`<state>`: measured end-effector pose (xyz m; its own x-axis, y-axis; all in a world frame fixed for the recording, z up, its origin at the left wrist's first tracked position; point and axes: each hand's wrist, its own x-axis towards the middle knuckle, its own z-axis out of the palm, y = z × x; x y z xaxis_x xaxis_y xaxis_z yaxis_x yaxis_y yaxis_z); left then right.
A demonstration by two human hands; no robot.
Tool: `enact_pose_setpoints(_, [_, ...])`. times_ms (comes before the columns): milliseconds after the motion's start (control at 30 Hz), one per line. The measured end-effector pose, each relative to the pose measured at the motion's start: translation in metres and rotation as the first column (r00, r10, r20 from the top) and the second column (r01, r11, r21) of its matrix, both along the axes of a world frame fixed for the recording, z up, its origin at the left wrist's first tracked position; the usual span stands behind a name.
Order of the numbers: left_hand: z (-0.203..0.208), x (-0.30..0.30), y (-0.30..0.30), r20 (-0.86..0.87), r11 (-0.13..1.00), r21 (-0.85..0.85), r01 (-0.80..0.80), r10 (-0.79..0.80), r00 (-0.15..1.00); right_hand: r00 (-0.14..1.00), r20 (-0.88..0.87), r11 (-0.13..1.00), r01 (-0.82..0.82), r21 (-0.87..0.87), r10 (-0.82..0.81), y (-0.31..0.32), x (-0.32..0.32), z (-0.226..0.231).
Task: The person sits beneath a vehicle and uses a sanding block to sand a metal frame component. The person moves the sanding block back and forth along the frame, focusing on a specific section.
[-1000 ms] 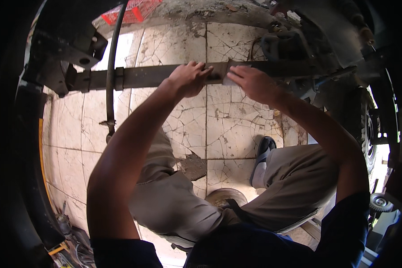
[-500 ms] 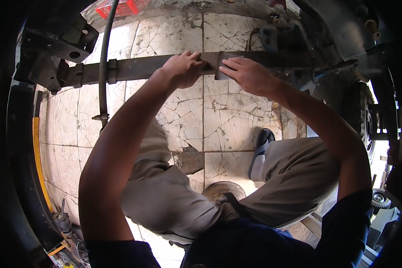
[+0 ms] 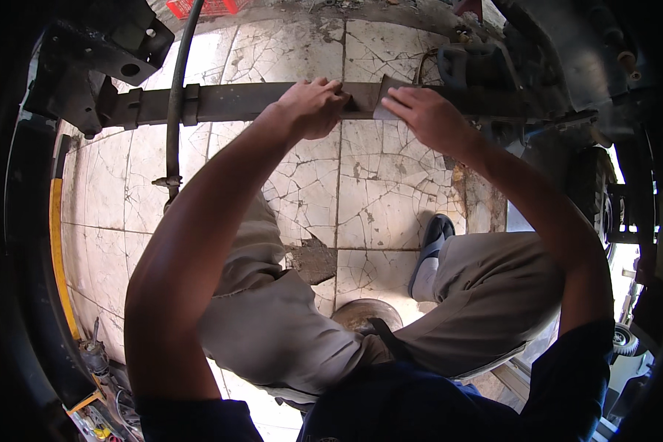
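Observation:
A long dark leaf spring, a flat steel bar with clips around it, crosses the view in front of me from left to right. My left hand is closed over its middle, fingers curled on the upper side. Just right of it, my right hand pinches a grey-brown sheet of sandpaper between its fingers. The sheet lies across the spring, bent over its near edge. A bare stretch of the spring shows between my two hands.
A dark hose passes over the spring's left part. Dark metal brackets stand at far left, vehicle parts at right. A red crate is at the back. Cracked tiles cover the floor; a round metal piece lies between my legs.
My right hand and the sandpaper have slid a little to the right along the spring, widening the gap to my left hand. My left hand keeps its place on the bar.

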<state>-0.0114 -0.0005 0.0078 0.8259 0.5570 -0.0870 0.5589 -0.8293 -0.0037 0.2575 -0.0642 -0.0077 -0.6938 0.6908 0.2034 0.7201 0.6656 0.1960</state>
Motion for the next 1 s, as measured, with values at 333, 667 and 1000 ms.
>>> enact_pose_setpoints(333, [0.019,0.007,-0.003,-0.154,0.991,-0.088,-0.097,0.082,0.985,0.995,-0.071,0.995,-0.074,-0.072,0.069,-0.004,-0.012,0.003])
enact_pose_setpoints(667, [0.017,0.004,0.001,-0.133,0.987,-0.111,-0.117,0.102,0.986,1.0,-0.014,0.999,-0.025,-0.047,0.025,-0.001,-0.015,0.005])
enact_pose_setpoints(1000, [0.006,0.0,0.0,-0.078,0.998,-0.041,-0.053,0.05,0.996,0.999,-0.031,0.999,-0.045,-0.017,0.044,0.001,-0.011,-0.002])
